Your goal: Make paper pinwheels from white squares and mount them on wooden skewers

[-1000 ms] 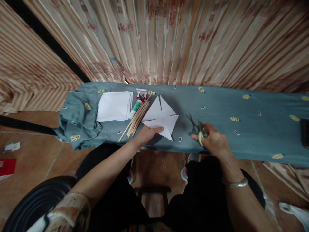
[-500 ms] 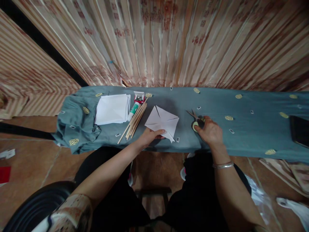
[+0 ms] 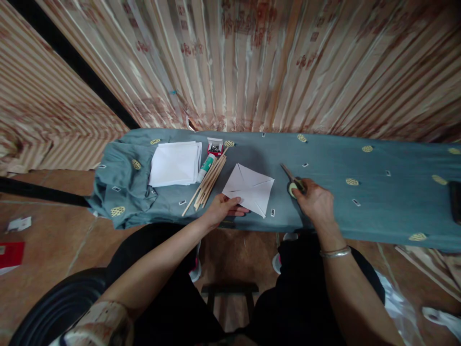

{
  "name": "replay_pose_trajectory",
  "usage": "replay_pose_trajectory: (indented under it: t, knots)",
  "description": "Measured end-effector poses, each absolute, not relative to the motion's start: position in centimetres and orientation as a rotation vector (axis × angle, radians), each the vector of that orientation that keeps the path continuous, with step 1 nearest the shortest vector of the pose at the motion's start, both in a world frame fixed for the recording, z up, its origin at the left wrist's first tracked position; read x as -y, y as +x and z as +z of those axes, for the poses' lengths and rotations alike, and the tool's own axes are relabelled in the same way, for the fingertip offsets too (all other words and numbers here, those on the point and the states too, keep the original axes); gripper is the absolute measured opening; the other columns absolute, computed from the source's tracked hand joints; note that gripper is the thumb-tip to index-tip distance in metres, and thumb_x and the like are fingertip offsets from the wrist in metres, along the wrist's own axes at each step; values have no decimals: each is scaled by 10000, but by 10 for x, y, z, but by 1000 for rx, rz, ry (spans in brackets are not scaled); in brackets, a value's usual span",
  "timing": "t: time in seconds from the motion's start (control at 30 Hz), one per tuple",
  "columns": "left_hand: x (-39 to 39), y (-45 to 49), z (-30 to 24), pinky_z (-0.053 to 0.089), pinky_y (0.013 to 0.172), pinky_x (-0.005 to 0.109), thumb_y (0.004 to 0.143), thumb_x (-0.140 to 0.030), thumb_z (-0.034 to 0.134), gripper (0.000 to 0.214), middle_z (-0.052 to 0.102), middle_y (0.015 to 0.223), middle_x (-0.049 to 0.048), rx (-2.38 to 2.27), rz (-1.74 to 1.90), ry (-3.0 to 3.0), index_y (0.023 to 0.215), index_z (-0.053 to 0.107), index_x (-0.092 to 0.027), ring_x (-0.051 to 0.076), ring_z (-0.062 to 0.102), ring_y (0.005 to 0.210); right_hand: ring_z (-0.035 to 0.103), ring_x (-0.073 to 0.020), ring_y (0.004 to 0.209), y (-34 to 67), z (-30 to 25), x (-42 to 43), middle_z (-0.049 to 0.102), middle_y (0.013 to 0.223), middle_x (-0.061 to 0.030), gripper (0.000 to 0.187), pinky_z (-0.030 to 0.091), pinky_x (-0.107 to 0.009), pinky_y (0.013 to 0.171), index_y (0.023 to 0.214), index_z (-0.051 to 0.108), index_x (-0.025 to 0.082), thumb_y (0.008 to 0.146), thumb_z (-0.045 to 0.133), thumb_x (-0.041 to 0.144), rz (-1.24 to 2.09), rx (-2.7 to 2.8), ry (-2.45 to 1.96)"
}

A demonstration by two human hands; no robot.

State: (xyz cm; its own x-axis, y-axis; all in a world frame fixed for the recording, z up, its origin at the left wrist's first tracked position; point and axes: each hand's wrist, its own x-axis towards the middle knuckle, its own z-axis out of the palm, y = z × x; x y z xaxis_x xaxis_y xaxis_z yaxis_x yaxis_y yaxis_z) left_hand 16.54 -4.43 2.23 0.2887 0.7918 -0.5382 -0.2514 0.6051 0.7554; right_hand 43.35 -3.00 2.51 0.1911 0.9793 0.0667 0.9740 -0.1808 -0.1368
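Observation:
A white paper square point(image 3: 249, 188) with diagonal cuts lies flat on the blue-grey cloth of the narrow table point(image 3: 378, 202). My left hand point(image 3: 224, 209) rests at the paper's near left corner, fingers stretched onto its edge. To the right, my right hand point(image 3: 314, 199) is closed on the pale handles of a pair of scissors point(image 3: 292, 180), which lie on the cloth with blades pointing away to the left.
A stack of white paper point(image 3: 175, 163), a glue tube point(image 3: 207, 165), a bundle of wooden sticks point(image 3: 208, 182) and a small red box of pins point(image 3: 215, 146) lie at the table's left. A striped curtain hangs behind. A dark object point(image 3: 455, 202) sits at the far right edge.
The paper's raised flaps have settled flat on the cloth. My right hand has lowered the scissors onto the table and moved slightly toward the paper.

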Motion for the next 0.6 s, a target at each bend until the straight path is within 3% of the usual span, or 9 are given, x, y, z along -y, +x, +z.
replay_pose_trajectory:
  t: [0.1, 0.23, 0.37, 0.5, 0.6]
  knots:
    - [45, 161, 23, 589, 628, 235, 860, -130, 643, 150, 673, 636, 70, -1087, 787, 597, 723, 592, -97, 177, 732, 665, 689, -319, 946, 428, 25, 28, 723, 1062, -205, 456, 492, -385, 803, 1242, 617, 99, 901, 524, 386, 58, 1933, -2284]
    - [48, 151, 20, 577, 640, 247, 860, -177, 635, 86, 644, 682, 20, -1119, 825, 728, 868, 572, -119, 159, 715, 656, 672, -345, 979, 425, 24, 26, 708, 1076, -220, 432, 503, -427, 826, 1185, 656, 88, 888, 527, 374, 8, 1952, -2240]
    - [47, 131, 17, 537, 582, 266, 850, -261, 636, 348, 644, 787, 13, -1265, 852, 1269, 1167, 548, -149, 135, 632, 585, 658, -352, 983, 429, 16, 24, 703, 1065, -218, 378, 501, -472, 884, 1074, 699, 116, 856, 548, 386, -16, 1947, -2149]
    - [30, 101, 23, 541, 811, 357, 879, -255, 557, 378, 651, 1027, 105, -1430, 938, 1937, 1238, 571, -139, 204, 634, 866, 639, -371, 1047, 429, 10, 24, 682, 1117, -239, 413, 492, -493, 925, 1116, 682, 102, 848, 556, 389, 24, 1950, -2091]
    - [10, 81, 27, 431, 1037, 439, 893, -231, 508, 377, 609, 1246, 147, -1672, 898, 2218, 1249, 584, -134, 275, 519, 1197, 628, -378, 1081, 424, 9, 25, 665, 1186, -238, 458, 493, -497, 933, 1178, 652, 97, 866, 519, 405, -19, 1943, -2030]
